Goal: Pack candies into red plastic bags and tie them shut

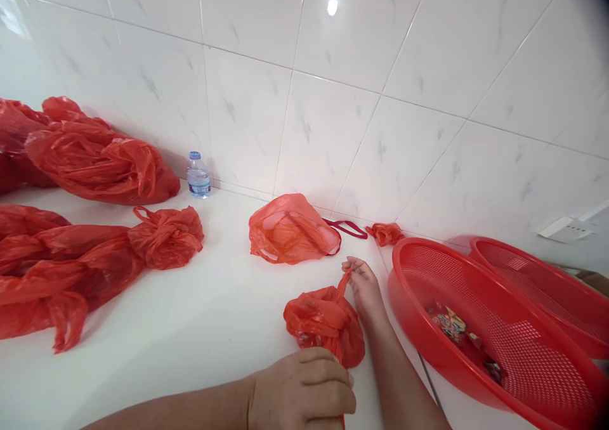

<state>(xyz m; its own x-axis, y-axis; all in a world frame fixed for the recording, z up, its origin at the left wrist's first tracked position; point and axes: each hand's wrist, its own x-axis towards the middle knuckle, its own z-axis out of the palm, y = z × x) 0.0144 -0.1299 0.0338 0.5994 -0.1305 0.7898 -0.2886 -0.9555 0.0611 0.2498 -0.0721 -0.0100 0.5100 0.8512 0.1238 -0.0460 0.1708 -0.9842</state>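
Observation:
A red plastic bag point(323, 316), bunched up with something inside, rests on the white table in front of me. My right hand point(365, 287) pinches one twisted handle of it at the far side. On the near side, my left hand point(314, 392) is closed with its fingers curled round another part of the bag; a strip of red shows below the fingers. What the bag contains is mostly hidden by the folds. Just beyond lies a flatter red plastic bag point(292, 230) with a dark red strap point(349, 228) beside it.
To the right stand two red plastic baskets point(409, 278), the nearer holding several small wrapped packets point(450, 322). Filled red bags point(104, 157) lie at the left. A water bottle point(198, 177) stands by the tiled wall point(247, 100). A small red bag point(385, 233) sits near the baskets.

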